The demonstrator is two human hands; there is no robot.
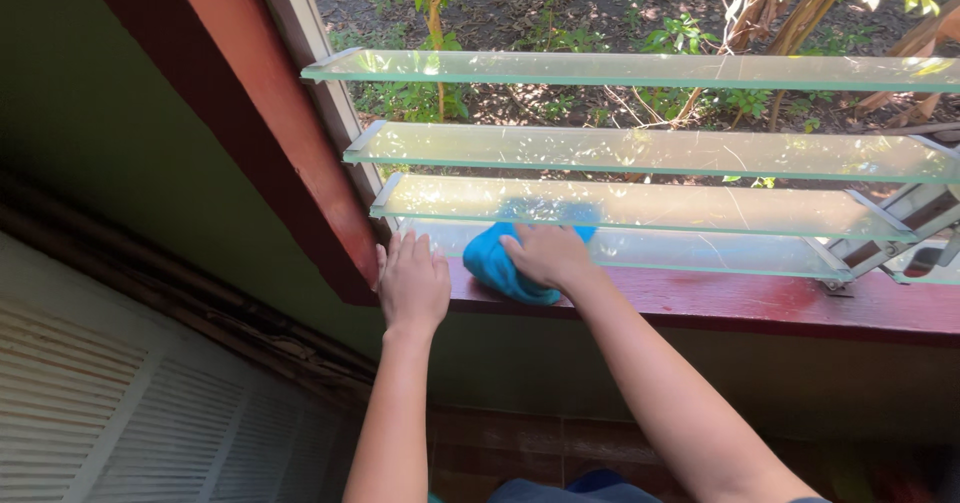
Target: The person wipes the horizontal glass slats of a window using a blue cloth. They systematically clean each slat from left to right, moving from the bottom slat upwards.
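Note:
My right hand (548, 255) presses a blue cloth (497, 265) against the lowest glass louvre slat (700, 253), just above the red wooden sill (760, 301). Part of the cloth shows through the slat above. My left hand (411, 283) lies flat with fingers together on the sill's left end, beside the red window frame (280, 133), holding nothing. Three more open glass slats (650, 148) are stacked above, tilted outward.
A metal louvre bracket and lever (900, 238) sit at the right end of the slats. Outside are bare earth and green shrubs (440, 23). Below the sill is a green wall (120, 143); white slatted panels (110, 413) lie at lower left.

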